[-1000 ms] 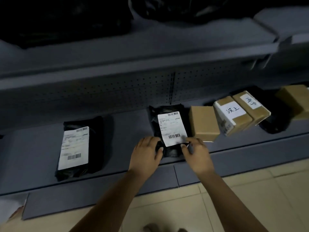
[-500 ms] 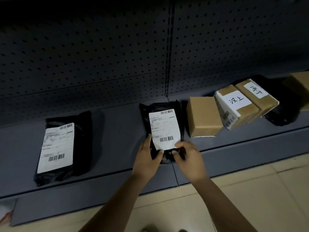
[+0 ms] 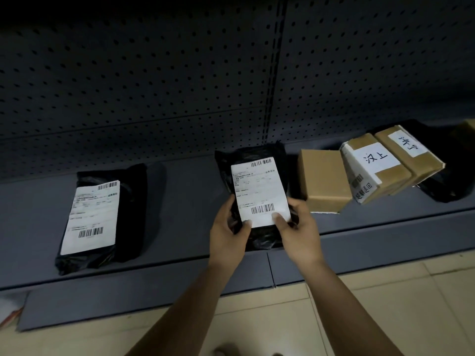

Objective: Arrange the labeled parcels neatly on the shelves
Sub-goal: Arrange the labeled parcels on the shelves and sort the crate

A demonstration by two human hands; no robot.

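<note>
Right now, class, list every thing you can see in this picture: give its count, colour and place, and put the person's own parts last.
Black plastic mailer bag with white shipping label: one, black, lying flat on the left of the shelf.
Second black plastic mailer bag with white shipping label: one, black, mid-shelf, held at its near end.
Plain brown cardboard box: one, brown, right of the held bag.
Brown cardboard boxes with handwritten white labels: two, brown, tilted, side by side, further right.
Black plastic bag: one, under and behind the labelled boxes.
Grey metal shelf: one, low, near the floor.
Perforated grey back panel: behind the shelf.
Beige floor tiles: foreground.
Hands: left hand and right hand, each gripping the middle bag.
</note>
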